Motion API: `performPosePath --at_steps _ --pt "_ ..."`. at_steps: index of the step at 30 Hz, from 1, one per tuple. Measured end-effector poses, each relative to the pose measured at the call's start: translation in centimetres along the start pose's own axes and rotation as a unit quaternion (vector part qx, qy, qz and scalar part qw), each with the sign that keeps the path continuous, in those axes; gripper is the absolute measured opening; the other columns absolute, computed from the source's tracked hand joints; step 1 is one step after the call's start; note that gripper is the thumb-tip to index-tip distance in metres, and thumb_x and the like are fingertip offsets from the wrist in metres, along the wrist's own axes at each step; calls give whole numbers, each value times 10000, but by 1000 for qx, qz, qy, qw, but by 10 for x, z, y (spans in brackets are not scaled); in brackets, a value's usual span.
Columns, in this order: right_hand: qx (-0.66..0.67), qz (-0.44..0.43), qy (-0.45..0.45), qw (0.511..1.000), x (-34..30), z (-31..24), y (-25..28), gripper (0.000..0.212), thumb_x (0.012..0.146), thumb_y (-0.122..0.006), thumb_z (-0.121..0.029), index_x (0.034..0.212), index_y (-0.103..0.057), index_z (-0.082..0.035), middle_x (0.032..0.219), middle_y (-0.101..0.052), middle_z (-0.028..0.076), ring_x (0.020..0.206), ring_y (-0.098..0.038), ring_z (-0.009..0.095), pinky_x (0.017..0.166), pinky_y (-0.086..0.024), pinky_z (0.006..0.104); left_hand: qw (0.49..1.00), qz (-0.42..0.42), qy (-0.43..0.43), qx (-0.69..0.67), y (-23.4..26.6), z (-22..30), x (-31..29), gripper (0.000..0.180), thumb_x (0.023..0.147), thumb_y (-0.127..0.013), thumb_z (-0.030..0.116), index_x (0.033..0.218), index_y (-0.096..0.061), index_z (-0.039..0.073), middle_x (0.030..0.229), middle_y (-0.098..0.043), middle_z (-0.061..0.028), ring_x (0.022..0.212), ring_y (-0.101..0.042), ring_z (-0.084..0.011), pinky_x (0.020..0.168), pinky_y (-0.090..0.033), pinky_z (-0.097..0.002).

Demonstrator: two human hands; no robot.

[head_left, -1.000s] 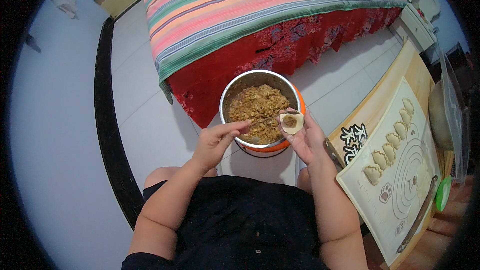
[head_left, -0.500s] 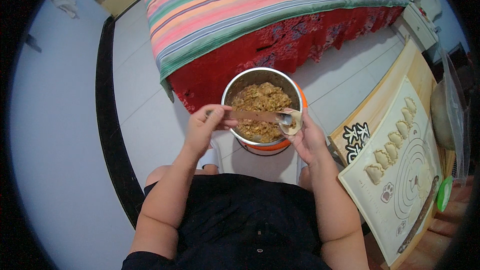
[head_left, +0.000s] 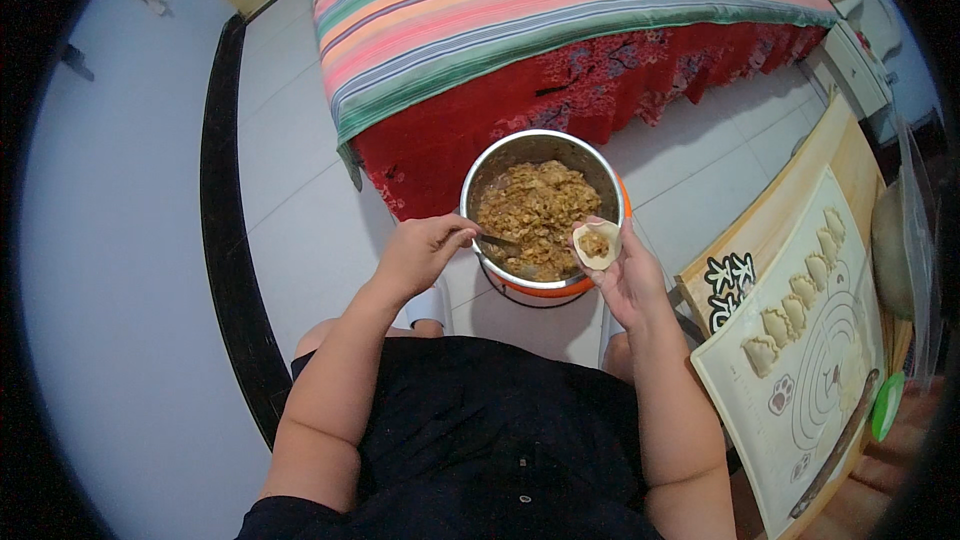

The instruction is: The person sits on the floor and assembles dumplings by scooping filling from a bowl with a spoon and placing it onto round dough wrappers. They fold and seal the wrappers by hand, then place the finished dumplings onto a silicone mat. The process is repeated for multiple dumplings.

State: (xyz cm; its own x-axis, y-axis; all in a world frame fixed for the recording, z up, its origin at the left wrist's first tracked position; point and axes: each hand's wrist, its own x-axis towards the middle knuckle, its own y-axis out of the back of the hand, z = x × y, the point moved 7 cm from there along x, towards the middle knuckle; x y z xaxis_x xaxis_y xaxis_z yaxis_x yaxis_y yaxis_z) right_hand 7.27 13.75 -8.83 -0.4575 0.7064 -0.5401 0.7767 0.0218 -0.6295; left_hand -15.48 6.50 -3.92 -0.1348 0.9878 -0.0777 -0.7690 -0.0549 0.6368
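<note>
Between my knees stands a steel pot point(head_left: 485, 153) of minced filling point(head_left: 540, 200). My left hand point(head_left: 425, 252) is closed around the end of a metal spoon point(head_left: 499, 240), its fingers pinched at the pot's left rim. The spoon's far end rests in the filling. Over the pot's right rim, my right hand point(head_left: 634, 282) holds a round dumpling wrapper point(head_left: 600, 263), cupped in its fingers. A small lump of filling point(head_left: 596, 243) lies in the middle of the wrapper.
To the right, several folded dumplings point(head_left: 777, 324) lie in a row on a white pastry mat point(head_left: 735, 415) over a wooden board point(head_left: 790, 180). A dark rolling pin point(head_left: 838, 448) lies along the mat's edge. A bed with a striped cover point(head_left: 520, 15) stands ahead.
The spoon has left the wrapper and come down into the pot, leaving filling in the wrapper. My right hand has tilted the wrapper upward. The whole view has shifted slightly.
</note>
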Motion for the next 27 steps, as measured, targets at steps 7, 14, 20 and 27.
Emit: performPosePath --at_steps 7,14,20,27 --pt "-3 -6 4 1000 1 -2 3 471 984 -217 -344 1149 -463 21 1129 -541 185 1037 -555 268 855 -479 369 1000 -23 13 0 -5 -3 3 182 877 -535 165 964 -641 45 800 -670 -95 734 -655 -187 656 -508 -298" --pt "-1 -18 4 1000 3 -2 5 460 984 -219 -343 1165 -446 14 1130 -543 180 1040 -553 267 849 -480 369 945 -27 203 -256 -25 -39 6 230 922 -454 161 981 -558 -35 817 -657 -135 731 -654 -162 638 -528 -250" --pt "-5 -9 4 1000 2 -4 8 458 984 -218 -343 1177 -426 16 1125 -543 176 1029 -559 262 839 -485 363 907 -19 281 -312 -39 -58 6 241 923 -431 160 1005 -520 -49 830 -644 -165 720 -656 -180 635 -532 -246" --pt "-1 21 11 1000 3 -6 16 461 982 -239 -350 1166 -442 21 1122 -539 162 1013 -561 244 824 -495 355 891 41 256 -372 -14 -49 8 228 920 -439 164 1011 -529 -25 839 -643 -155 741 -651 -177 635 -531 -246"
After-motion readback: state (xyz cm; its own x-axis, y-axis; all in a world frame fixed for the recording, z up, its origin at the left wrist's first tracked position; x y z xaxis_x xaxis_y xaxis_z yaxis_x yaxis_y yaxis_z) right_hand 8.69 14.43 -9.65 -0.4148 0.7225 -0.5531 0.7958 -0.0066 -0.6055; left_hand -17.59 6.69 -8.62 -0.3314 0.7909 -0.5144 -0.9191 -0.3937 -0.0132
